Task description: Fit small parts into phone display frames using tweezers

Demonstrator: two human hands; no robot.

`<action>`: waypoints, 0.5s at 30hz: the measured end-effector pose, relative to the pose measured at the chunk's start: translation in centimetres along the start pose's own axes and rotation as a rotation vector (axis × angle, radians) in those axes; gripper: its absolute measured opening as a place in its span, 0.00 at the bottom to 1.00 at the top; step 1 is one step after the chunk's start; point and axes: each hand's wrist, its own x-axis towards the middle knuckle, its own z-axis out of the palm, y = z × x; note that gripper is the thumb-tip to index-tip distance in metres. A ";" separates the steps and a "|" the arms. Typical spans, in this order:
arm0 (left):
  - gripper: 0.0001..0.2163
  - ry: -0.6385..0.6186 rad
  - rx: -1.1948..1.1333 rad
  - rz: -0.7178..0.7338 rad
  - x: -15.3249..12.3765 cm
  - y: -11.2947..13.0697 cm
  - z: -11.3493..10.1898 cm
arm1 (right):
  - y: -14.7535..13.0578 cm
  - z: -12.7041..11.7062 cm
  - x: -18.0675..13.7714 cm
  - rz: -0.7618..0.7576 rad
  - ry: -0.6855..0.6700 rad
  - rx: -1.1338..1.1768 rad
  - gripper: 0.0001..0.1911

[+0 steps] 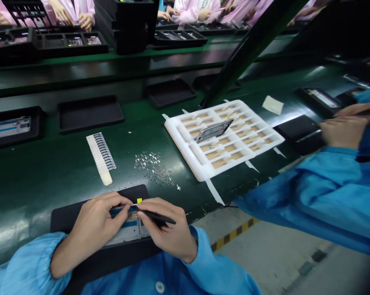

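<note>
A phone frame (123, 234) with blue strips lies on a black mat (68, 214) at the front edge of the bench. Over the frame's upper edge, my left hand (96, 221) is closed in a pinch; whatever sits between thumb and forefinger is too small to make out. My right hand (169, 229) grips black tweezers (159, 216), their tip pointing left to the left fingertips. A yellow tab (139, 200) sticks up between the two hands. Beyond them lie many tiny metal pieces (154, 168) and a strip of thin pins (100, 157).
A white slotted rack (200, 172), taped down, holds one tilted phone part (215, 131). Black trays (90, 114) line the back. On the right, a co-worker's hand (343, 131) is near a black tray. A dark slanted post (249, 49) crosses above the bench.
</note>
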 end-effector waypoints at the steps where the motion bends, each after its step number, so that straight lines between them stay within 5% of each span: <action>1: 0.13 -0.001 0.015 0.018 0.0 0.0 -0.1 | 0.1 0.0 -0.1 -0.014 -0.003 -0.010 0.12; 5: 0.15 -0.003 0.119 0.181 -0.3 -0.5 -0.5 | 0.3 0.1 -0.4 -0.079 -0.006 -0.059 0.15; 11: 0.17 0.228 0.553 0.508 -1.9 -1.4 -0.1 | 0.5 0.5 -0.5 -0.111 -0.004 -0.068 0.16; 15: 0.15 0.226 0.512 0.459 -0.5 -1.1 -1.8 | 0.3 0.5 -0.3 -0.072 -0.019 -0.044 0.13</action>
